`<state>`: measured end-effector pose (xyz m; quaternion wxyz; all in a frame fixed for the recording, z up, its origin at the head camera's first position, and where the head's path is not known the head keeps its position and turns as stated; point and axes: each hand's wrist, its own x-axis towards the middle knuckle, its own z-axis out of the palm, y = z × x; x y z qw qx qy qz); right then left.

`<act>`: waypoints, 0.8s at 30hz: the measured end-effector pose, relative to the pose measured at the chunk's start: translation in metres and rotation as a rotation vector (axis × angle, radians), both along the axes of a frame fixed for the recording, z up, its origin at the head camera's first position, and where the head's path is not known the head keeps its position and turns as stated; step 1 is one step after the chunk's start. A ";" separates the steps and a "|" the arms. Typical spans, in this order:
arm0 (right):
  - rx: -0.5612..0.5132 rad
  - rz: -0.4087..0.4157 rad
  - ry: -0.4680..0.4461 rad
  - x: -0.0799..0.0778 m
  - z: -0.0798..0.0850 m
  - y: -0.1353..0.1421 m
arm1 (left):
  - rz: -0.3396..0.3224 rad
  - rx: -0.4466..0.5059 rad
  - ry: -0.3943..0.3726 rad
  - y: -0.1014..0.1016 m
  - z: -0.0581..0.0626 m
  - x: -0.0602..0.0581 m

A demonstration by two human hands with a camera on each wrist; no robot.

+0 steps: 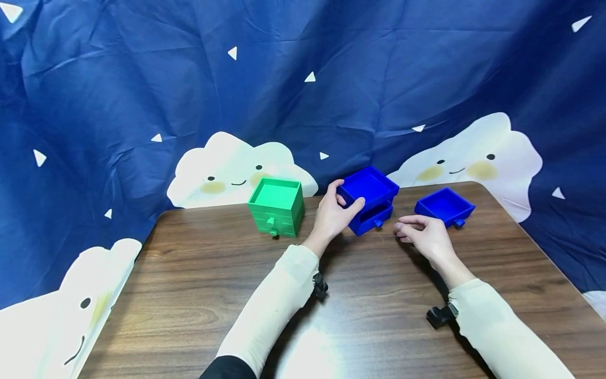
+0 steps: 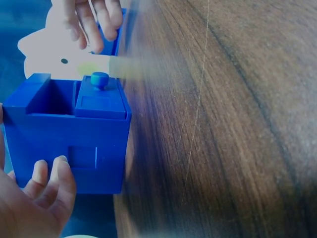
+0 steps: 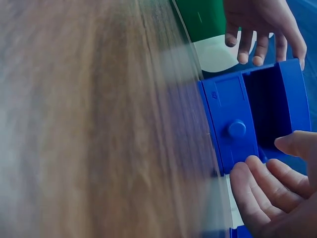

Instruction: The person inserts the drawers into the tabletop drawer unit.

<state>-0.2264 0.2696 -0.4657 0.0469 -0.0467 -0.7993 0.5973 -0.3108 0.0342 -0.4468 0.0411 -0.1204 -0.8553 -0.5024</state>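
A small blue drawer cabinet stands near the table's back edge, with an open upper slot and a knobbed lower drawer in place. My left hand grips its left side, the thumb at the front upper edge and the fingers along the side wall. To the right lies a separate blue drawer with a knob. Between cabinet and loose drawer is my right hand, fingers loosely bent and holding nothing. In the right wrist view its fingertips appear close to the cabinet; whether they touch it I cannot tell.
A green drawer cabinet with two knobs stands left of the blue one. Beneath everything is a brown wooden table. Behind its back edge hangs a blue cloth with white clouds and triangles.
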 end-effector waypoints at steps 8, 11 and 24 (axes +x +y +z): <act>-0.021 -0.021 0.030 0.007 0.003 0.010 | 0.000 -0.012 -0.003 0.000 0.000 0.000; -0.027 -0.022 0.055 0.008 0.003 0.015 | 0.004 -0.008 -0.003 0.000 0.000 0.000; -0.023 -0.088 0.090 0.013 0.002 0.040 | 0.011 0.002 -0.008 0.001 0.001 0.001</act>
